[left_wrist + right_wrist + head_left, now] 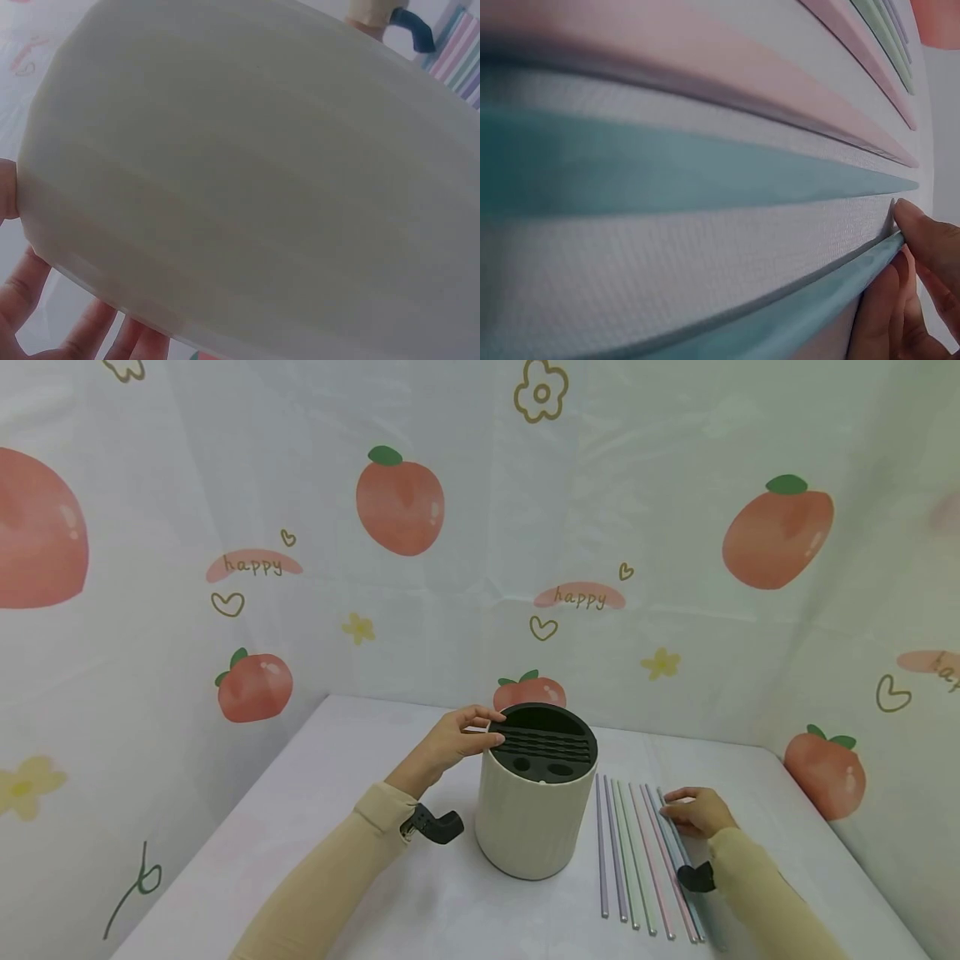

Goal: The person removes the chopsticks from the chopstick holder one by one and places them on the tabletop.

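A cream, round utensil holder (534,827) with a dark slotted top (543,747) stands upright on the table. My left hand (446,743) holds its upper left side, thumb and fingers set around the rim. The left wrist view is mostly filled by the holder's pale wall (247,180), with fingertips along its edge. To the right of the holder lies a row of pastel chopsticks (647,864) in purple, green, pink and blue. At the row's right end my right hand (701,812) pinches the far end of a blue chopstick (795,315) between thumb and fingers.
The white tabletop (262,827) reaches back to a white cloth backdrop (450,610) printed with peaches and flowers. Beside the held chopstick, another blue one (667,165) and a pink one (727,75) lie parallel on the cloth. Each wrist carries a dark camera mount.
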The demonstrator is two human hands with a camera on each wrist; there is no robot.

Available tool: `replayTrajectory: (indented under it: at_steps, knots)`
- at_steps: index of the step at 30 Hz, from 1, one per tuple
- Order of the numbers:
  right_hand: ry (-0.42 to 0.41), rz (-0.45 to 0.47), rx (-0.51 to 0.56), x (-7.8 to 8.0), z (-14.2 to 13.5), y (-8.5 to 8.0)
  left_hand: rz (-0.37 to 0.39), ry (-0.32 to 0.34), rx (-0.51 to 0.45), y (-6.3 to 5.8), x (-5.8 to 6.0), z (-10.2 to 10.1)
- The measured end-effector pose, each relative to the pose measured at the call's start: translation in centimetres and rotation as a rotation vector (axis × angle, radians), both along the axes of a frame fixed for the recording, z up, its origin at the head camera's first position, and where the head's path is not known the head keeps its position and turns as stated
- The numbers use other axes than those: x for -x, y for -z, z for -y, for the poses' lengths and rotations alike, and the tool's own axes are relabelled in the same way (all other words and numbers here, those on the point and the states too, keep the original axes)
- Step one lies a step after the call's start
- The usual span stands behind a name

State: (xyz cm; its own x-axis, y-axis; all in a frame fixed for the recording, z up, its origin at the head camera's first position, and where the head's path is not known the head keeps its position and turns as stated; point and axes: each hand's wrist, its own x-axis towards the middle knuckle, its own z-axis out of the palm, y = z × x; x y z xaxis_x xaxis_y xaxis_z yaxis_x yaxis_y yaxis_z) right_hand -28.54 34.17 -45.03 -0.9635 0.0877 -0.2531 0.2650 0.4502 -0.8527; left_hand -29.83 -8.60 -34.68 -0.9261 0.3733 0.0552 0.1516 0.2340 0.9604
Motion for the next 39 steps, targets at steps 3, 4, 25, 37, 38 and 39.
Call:
replayTrajectory:
  at_steps: [3, 4, 25, 37, 38, 39]
  knots:
    - [0.003, -0.003, 0.006, 0.1, 0.1, 0.0, -0.002, 0.0, 0.004, 0.0, 0.0, 0.0]
    - [0.01, -0.001, 0.011, 0.2, 0.1, 0.0, -0.003, 0.0, 0.006, -0.1, 0.0, 0.0]
    - [-0.013, 0.011, 0.036, 0.2, -0.6, 0.3, 0.008, 0.003, 0.012, -0.1, 0.1, -0.2]
    - [-0.154, -0.13, 0.345, 0.4, -0.1, -6.1, -0.026, 0.088, 0.108, -1.6, 0.3, 0.6]
    - [-0.178, -0.169, 0.357, 0.4, 0.3, -6.9, -0.039, 0.096, 0.121, -1.8, 0.4, 0.7]
    - [-0.196, -0.211, 0.376, 0.4, 0.7, -7.7, -0.055, 0.096, 0.134, -2.1, 0.4, 0.9]
